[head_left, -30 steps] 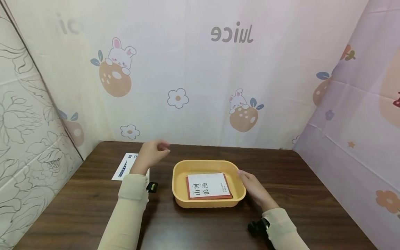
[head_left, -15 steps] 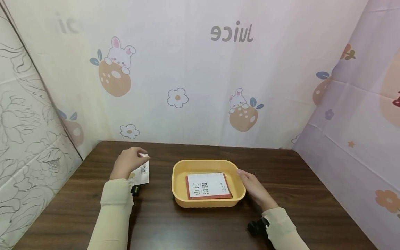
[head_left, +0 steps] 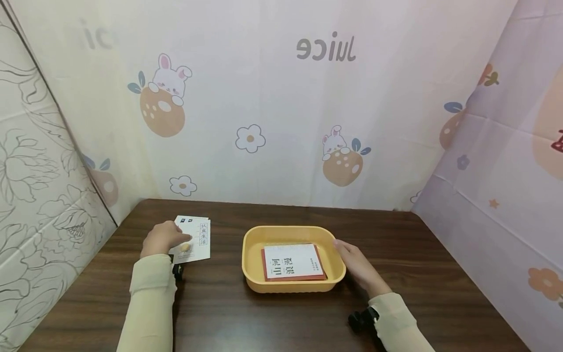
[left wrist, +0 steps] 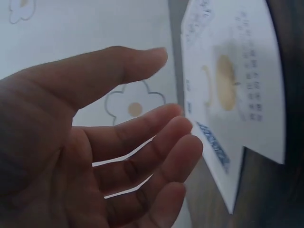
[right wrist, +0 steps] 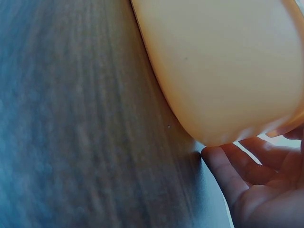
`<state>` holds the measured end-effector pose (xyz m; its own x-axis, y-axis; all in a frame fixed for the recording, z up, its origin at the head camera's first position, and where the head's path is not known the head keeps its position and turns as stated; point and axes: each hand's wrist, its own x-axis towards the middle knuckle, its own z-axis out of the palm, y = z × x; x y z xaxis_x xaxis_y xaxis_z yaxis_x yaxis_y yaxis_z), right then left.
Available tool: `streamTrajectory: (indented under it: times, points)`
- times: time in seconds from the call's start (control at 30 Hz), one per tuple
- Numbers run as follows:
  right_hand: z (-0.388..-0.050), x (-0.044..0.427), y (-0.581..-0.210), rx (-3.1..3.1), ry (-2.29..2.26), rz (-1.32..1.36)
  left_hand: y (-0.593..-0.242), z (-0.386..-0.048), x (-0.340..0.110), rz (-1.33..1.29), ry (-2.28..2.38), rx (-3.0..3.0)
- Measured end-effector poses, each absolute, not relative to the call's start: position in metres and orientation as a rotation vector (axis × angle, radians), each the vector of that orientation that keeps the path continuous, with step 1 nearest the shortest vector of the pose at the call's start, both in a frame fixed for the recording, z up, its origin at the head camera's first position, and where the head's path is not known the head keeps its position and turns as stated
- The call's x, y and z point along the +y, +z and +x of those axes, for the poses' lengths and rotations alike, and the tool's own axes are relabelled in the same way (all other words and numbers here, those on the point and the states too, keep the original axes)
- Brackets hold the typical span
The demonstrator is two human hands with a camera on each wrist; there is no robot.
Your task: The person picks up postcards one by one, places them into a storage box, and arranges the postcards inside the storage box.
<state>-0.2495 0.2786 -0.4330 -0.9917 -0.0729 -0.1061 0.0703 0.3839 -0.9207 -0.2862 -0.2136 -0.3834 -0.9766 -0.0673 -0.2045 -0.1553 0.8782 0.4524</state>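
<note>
On the left of the table, in the head view, my left hand (head_left: pixel 163 238) is over the left edge of a white printed card (head_left: pixel 200 247) with a yellow spot. In the left wrist view the thumb and the loosely bent fingers stand apart with nothing between them. A second white card (left wrist: pixel 221 156) with blue lettering lies partly under the first. My right hand (head_left: pixel 358 264) holds the right side of a yellow plastic tray (head_left: pixel 250 278), its thumb at the rim and its fingers against the outer wall. Inside the tray, a white card (head_left: pixel 292 260) rests on a red one (head_left: pixel 323 276).
The dark wooden table (head_left: pixel 246 322) runs back to a patterned curtain (head_left: pixel 281 161). More curtain hangs at the left and right sides. Bare tabletop lies between the left cards and the tray.
My left hand has moved left and lower across the cards, uncovering the card with the yellow spot and now covering the blue lettering. The right hand and tray have stayed put.
</note>
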Motion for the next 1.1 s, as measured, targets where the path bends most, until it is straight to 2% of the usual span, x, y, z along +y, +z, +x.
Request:
streamTrajectory:
  times: [0.6, 1.1]
  points:
    - [-0.249, 0.277, -0.433, 2.516, -1.670, -0.020, -0.408, -0.291, -0.201, -0.286, 0.676, 2.906]
    - [-0.248, 0.278, -0.433, 2.517, -1.666, -0.031, -0.410, -0.295, -0.198, -0.343, 0.798, 2.847]
